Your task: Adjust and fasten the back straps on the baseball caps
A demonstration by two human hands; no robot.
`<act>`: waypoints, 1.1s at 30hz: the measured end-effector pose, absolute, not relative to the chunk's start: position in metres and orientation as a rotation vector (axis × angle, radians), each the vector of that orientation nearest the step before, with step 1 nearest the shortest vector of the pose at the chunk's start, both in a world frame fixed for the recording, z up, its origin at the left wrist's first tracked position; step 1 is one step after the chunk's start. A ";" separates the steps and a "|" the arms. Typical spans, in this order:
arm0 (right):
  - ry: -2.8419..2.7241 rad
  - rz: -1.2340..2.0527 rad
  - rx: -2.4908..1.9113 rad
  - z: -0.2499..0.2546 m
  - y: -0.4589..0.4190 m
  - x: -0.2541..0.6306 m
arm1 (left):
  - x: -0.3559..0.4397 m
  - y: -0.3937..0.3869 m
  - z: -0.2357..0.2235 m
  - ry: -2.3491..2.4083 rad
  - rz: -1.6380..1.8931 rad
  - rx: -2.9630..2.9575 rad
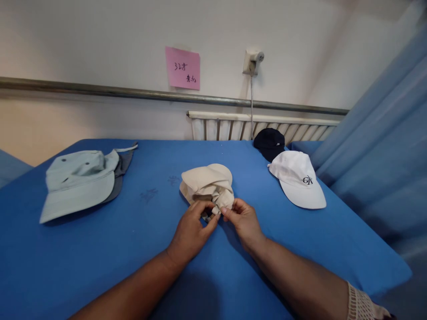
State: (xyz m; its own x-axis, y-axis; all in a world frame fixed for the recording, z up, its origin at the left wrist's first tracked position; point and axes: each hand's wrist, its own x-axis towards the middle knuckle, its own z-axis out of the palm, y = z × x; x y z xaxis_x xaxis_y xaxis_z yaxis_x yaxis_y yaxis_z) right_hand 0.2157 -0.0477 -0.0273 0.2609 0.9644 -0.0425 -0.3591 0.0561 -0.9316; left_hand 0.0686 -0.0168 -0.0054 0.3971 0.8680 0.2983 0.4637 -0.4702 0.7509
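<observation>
A beige cap [208, 178] lies crumpled on the blue-covered table [140, 253], its brim turned away from me. My left hand [196, 222] pinches the near edge of the cap, around its back strap. Close beside it, my right hand [242, 220] grips the same edge between thumb and fingers. The strap's fastening is partly hidden by my fingertips.
On the left a pale grey-green cap [80, 178] rests over a darker grey cap [120, 173]. To the right sit a white cap [296, 178] and a black cap [269, 143]. Behind are a radiator [230, 129], a wall rail [133, 94] and a blue curtain [383, 120].
</observation>
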 end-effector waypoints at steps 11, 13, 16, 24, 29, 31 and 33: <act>-0.750 1.169 -1.035 -0.030 -0.046 0.216 | 0.066 -0.014 -0.011 1.080 0.948 2.163; -0.745 1.169 -1.039 -0.030 -0.046 0.216 | 0.065 -0.013 -0.013 1.084 0.957 2.151; -0.733 1.171 -1.040 -0.029 -0.046 0.216 | 0.064 -0.012 -0.015 1.088 0.948 2.132; -0.749 1.180 -1.040 -0.031 -0.046 0.216 | 0.066 -0.011 -0.014 1.075 0.941 2.109; -0.767 1.187 -1.032 -0.034 -0.045 0.217 | 0.068 -0.013 -0.012 1.096 0.934 2.064; -0.768 1.185 -1.034 -0.035 -0.045 0.217 | 0.068 -0.013 -0.012 1.104 0.924 2.056; -0.775 1.169 -1.032 -0.035 -0.045 0.216 | 0.067 -0.013 -0.012 1.098 0.918 2.051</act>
